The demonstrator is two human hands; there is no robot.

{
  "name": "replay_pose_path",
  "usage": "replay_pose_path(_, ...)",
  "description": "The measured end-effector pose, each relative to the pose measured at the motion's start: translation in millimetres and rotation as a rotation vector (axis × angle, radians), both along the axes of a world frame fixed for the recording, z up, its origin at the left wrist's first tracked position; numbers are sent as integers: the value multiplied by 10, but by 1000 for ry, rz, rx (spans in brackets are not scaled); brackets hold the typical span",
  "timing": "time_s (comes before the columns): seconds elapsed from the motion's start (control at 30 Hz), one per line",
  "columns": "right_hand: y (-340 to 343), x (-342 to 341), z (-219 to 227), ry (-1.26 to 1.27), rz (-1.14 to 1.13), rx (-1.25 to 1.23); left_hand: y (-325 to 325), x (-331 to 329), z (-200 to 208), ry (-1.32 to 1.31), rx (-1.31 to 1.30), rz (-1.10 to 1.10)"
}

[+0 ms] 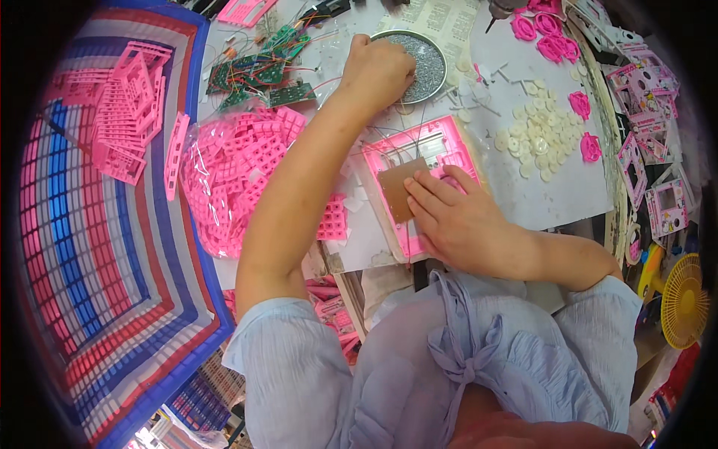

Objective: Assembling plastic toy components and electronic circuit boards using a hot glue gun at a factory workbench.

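My left hand (378, 73) reaches to the far side, over the left part of a round metal tin (446, 66) filled with small grey metal pieces, probably screws. Its fingers are curled together at the pieces, and whatever they pinch is hidden. My right hand (465, 221) lies with its fingers stretched out over a flat brown board (391, 190), pressing on it. This board rests in an open pink plastic housing (404, 233), which has a silvery strip and thin wires at its far end.
Left of the housing lies a clear bag of pink plastic parts (224, 179), with wired green circuit boards (280, 71) beyond. Small cream discs (540, 135) are heaped to the right. A striped basket (198, 217) holds pink frames at far left. A tool tip (491, 24) hangs at the top.
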State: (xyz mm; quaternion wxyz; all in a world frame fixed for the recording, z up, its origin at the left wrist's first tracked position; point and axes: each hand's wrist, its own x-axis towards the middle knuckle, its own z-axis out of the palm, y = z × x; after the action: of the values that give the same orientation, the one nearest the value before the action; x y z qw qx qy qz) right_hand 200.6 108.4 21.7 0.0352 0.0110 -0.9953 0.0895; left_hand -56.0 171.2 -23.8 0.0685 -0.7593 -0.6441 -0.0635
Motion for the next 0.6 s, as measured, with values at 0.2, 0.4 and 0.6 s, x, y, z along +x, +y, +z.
replay_pose_path(0.2, 8, 28, -6, -8, 4, -26, 113, -65, -17, -4, 374, 29)
replay_pose_path(0.4, -31, 14, 6, -12, -2, -16, 165, -82, 123, 55, 304, 206)
replay_pose_path(0.6, -31, 72, -35, 62, -124, -147, -749, 422, 490, -660, 347, 180)
